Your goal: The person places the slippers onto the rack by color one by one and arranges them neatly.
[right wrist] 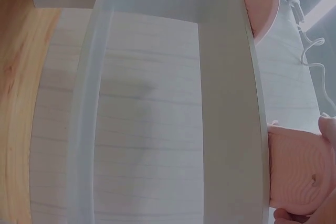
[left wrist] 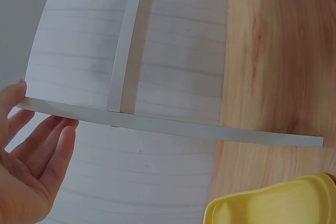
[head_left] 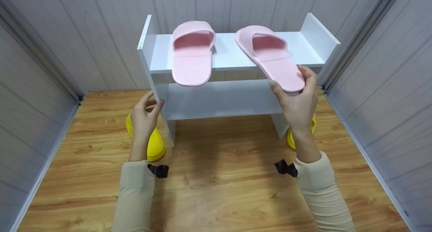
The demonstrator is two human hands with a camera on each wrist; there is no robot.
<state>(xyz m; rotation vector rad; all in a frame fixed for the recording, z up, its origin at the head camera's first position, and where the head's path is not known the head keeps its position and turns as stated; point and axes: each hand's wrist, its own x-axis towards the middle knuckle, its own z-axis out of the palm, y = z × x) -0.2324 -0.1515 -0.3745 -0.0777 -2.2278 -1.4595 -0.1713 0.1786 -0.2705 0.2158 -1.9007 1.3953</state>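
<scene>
A white two-tier shoe rack (head_left: 222, 100) stands against the wall in the head view. My left hand (head_left: 143, 115) pinches the front edge of its left side panel, thumb inside and fingers outside; the left wrist view shows the same hand (left wrist: 37, 156) at that panel (left wrist: 173, 127). On the top shelf lies one pink slipper (head_left: 192, 66), heel jutting past the front edge. The other pink slipper (head_left: 280, 68) lies slanted to its right, toe on the shelf. My right hand (head_left: 300, 103) holds its heel between thumb and fingers; the right wrist view shows its ribbed sole (right wrist: 299, 171).
A yellow shoe (head_left: 156, 146) is on the wooden floor (head_left: 216, 191) outside the rack's left side. Another yellow item (head_left: 291, 140) shows partly behind my right hand. Panelled walls (head_left: 33, 100) close in on the left, back and right. A white cable (right wrist: 315, 64) hangs behind.
</scene>
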